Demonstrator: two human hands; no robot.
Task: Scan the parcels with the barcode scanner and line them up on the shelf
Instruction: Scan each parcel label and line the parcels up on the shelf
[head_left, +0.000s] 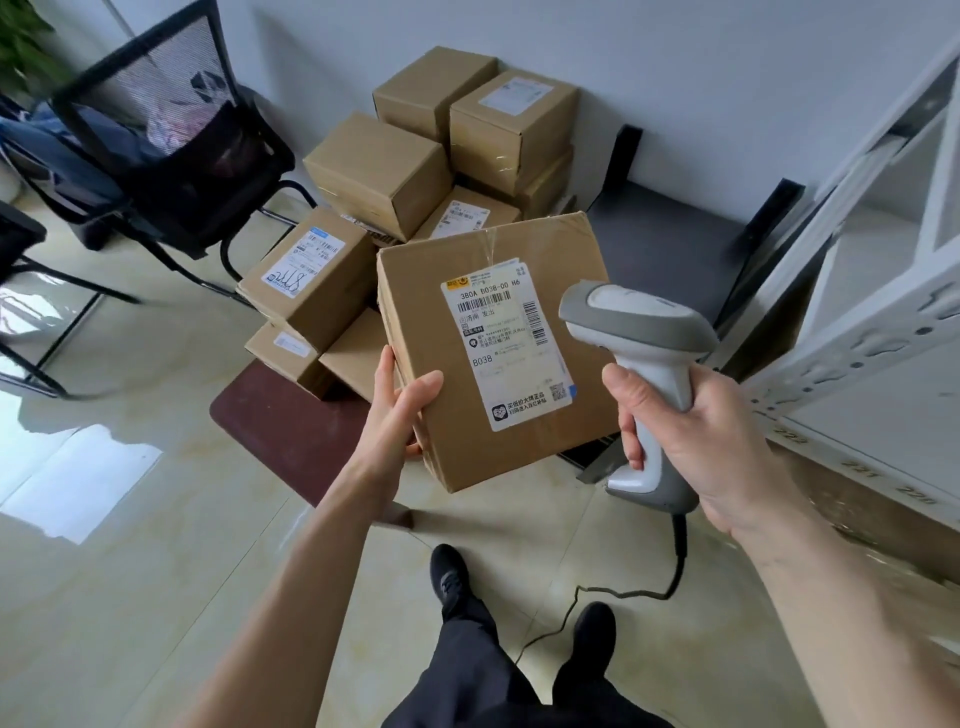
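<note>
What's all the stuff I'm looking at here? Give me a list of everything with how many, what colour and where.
held parcel: one, brown cardboard with a white label, centre, in the left hand
barcode scanner: one, grey and white, right of the held parcel, black cable trailing to the floor
stacked parcels: about nine, brown cardboard, some with white labels, piled on the floor by the wall
chair: one, black mesh, upper left, with clothes on it
shelf: one, white metal, right edge
mat: one, dark red, on the floor under the pile
left hand: grips the held parcel's near left corner
right hand: fingers wrapped round the scanner's handle
shoes: two, black, bottom centre
</note>
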